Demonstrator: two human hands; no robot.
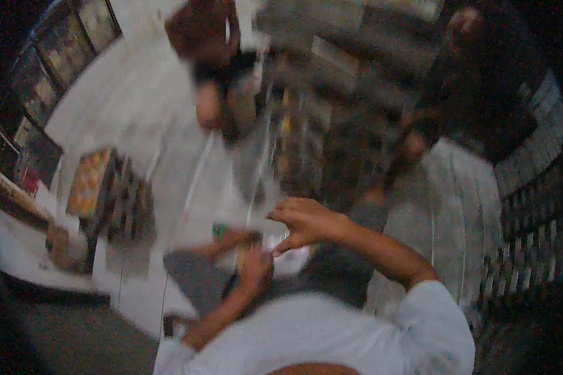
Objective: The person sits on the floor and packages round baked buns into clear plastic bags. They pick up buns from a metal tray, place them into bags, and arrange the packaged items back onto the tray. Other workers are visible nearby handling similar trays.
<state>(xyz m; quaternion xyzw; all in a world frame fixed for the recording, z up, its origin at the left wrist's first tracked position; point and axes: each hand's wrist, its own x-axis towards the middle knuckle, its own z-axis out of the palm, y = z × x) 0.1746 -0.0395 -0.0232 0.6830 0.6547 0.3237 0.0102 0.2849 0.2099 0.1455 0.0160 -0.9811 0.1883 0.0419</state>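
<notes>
My left hand is curled low in front of my white shirt. Blur hides whether anything is inside its fingers. To its right, my right hand arches with thumb and fingers apart, the thumb tip close to the left fingertips. Behind and below the right thumb shows a pale, shiny thing, perhaps a sheet or plastic; I cannot tell whether the hand touches it. A bare foot emerges from my grey trouser leg, just beyond the left hand. Near that foot sits a small green thing.
A person is close ahead, at the top. Another person in dark clothing is at the upper right. Left stands a dark stack with an orange-patterned side, on a pale floor. Framed panels line the far left.
</notes>
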